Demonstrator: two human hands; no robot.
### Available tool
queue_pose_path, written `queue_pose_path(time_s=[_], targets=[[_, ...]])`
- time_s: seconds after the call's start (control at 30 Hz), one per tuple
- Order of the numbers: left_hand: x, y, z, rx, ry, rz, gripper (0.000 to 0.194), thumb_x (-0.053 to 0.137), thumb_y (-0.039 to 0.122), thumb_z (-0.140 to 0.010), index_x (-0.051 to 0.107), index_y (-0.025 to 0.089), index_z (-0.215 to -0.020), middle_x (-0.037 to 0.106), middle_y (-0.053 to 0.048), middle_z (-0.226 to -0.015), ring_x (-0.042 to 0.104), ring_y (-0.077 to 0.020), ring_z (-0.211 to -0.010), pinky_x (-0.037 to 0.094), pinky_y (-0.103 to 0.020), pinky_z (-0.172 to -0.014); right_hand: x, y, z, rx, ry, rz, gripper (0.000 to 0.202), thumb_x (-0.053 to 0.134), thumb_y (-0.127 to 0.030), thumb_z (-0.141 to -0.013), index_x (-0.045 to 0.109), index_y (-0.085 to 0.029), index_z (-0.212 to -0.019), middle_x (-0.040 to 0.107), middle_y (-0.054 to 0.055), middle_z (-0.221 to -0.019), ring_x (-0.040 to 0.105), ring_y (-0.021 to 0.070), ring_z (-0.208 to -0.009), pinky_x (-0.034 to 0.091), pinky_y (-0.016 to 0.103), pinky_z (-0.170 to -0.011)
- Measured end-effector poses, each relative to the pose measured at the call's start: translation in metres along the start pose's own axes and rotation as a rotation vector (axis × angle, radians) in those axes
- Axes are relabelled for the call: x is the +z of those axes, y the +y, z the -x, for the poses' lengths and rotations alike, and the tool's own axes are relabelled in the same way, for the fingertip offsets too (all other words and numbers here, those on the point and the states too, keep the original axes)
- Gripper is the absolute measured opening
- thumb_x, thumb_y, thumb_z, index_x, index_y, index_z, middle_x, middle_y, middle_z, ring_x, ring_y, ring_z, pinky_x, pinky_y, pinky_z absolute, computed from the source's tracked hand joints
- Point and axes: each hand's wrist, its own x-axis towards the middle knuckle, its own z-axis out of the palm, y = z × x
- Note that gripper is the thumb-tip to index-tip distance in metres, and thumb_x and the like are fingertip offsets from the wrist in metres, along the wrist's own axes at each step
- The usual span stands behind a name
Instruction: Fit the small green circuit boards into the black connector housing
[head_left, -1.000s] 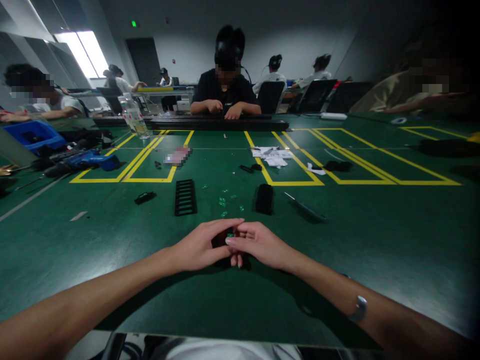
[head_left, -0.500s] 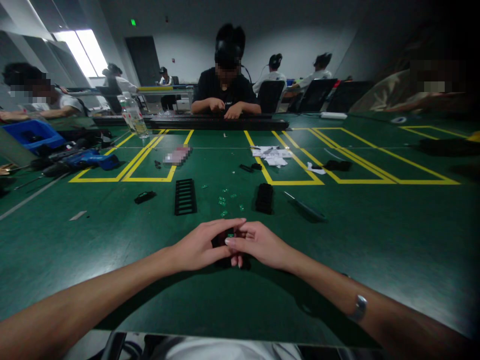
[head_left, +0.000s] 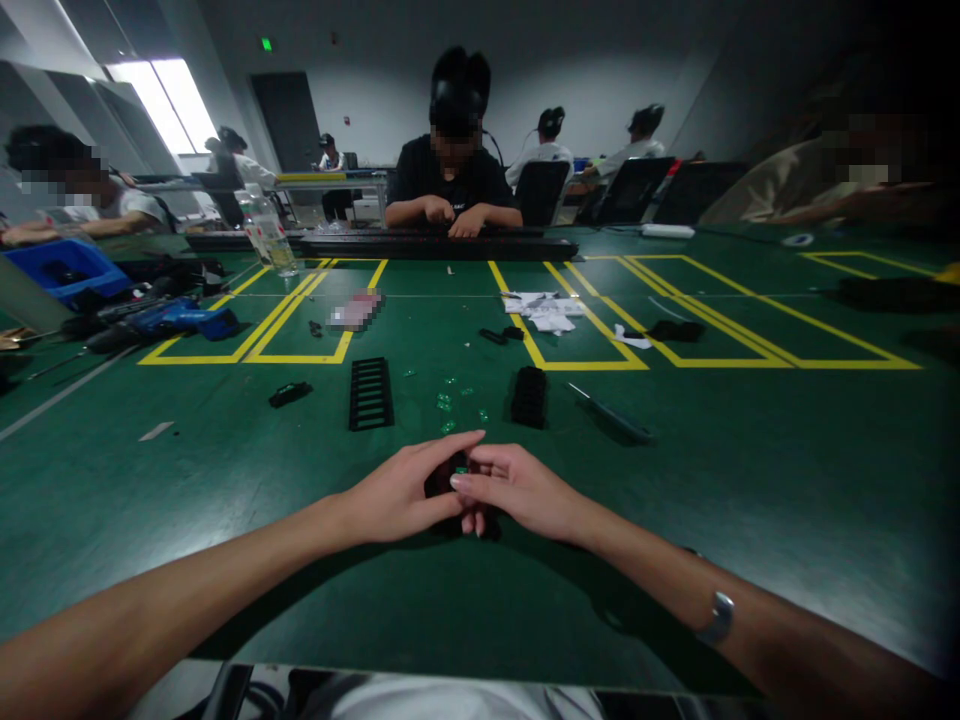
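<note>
My left hand and my right hand meet low over the table in front of me. Between their curled fingers sits a small black part with a green piece, mostly hidden by the fingers. Both hands are closed around it, the right thumb pressing near the green piece. Just beyond lie several small green circuit boards. A black slotted frame is left of these boards, and a black block-like part is to their right. Farther right rests a screwdriver.
A small black piece lies left of the slotted frame. Farther back are white papers, a blue power tool, a blue bin and a clear bottle. Across the green table a person sits behind a long black bar.
The left fingertips have shifted very slightly to the left. Both hands otherwise keep the same place and hold on the small part.
</note>
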Motion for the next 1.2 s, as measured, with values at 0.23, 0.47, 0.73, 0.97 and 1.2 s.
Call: queue_pose_path(time_s=[0.23, 0.47, 0.73, 0.97, 1.2], targets=[[-0.0003, 0.0026, -0.0009, -0.048, -0.027, 0.026, 0.067, 0.063, 0.03, -0.093, 0.036, 0.02, -0.153, 0.065, -0.012, -0.132, 0.067, -0.0238, -0.113, 0.053, -0.038, -0.1, 0.0005, -0.0003, 0.0, -0.016, -0.005, -0.013, 0.037, 0.068, -0.05, -0.089, 0.056, -0.015, -0.084, 0.066, 0.002, -0.066, 0.068, 0.0155, -0.058, 0.056, 0.027, -0.056], [0.0005, 0.0013, -0.0001, -0.031, -0.016, 0.028, 0.067, 0.065, 0.031, -0.091, 0.038, 0.021, -0.152, 0.066, -0.012, -0.132, 0.067, -0.0241, -0.114, 0.053, -0.038, -0.101, 0.0012, -0.0023, 0.0007, 0.001, -0.005, 0.007, 0.04, 0.066, -0.054, -0.089, 0.056, -0.015, -0.085, 0.066, 0.001, -0.064, 0.067, 0.0156, -0.057, 0.056, 0.027, -0.055], [0.0007, 0.0012, -0.0002, -0.034, -0.012, 0.009, 0.067, 0.067, 0.031, -0.09, 0.041, 0.022, -0.151, 0.064, -0.011, -0.134, 0.066, -0.0238, -0.116, 0.052, -0.038, -0.102, 0.0007, -0.0008, 0.0006, -0.011, -0.016, 0.009, 0.038, 0.064, -0.051, -0.091, 0.056, -0.014, -0.086, 0.067, 0.002, -0.065, 0.067, 0.0148, -0.057, 0.055, 0.026, -0.055], [0.0016, 0.0028, -0.0003, -0.063, -0.03, 0.083, 0.071, 0.066, 0.031, -0.091, 0.033, 0.021, -0.154, 0.069, -0.011, -0.124, 0.069, -0.0223, -0.107, 0.054, -0.036, -0.095, 0.0009, -0.002, 0.0009, -0.009, -0.016, -0.016, 0.039, 0.065, -0.052, -0.09, 0.055, -0.014, -0.085, 0.066, 0.002, -0.066, 0.068, 0.0152, -0.059, 0.055, 0.026, -0.055], [0.0008, 0.0015, -0.0001, -0.056, -0.023, 0.063, 0.068, 0.066, 0.03, -0.092, 0.036, 0.021, -0.152, 0.068, -0.01, -0.125, 0.068, -0.0214, -0.107, 0.054, -0.034, -0.094, 0.0003, -0.0032, 0.0013, -0.011, -0.029, -0.028, 0.038, 0.062, -0.052, -0.093, 0.055, -0.014, -0.086, 0.067, 0.002, -0.066, 0.067, 0.0146, -0.058, 0.055, 0.026, -0.056]])
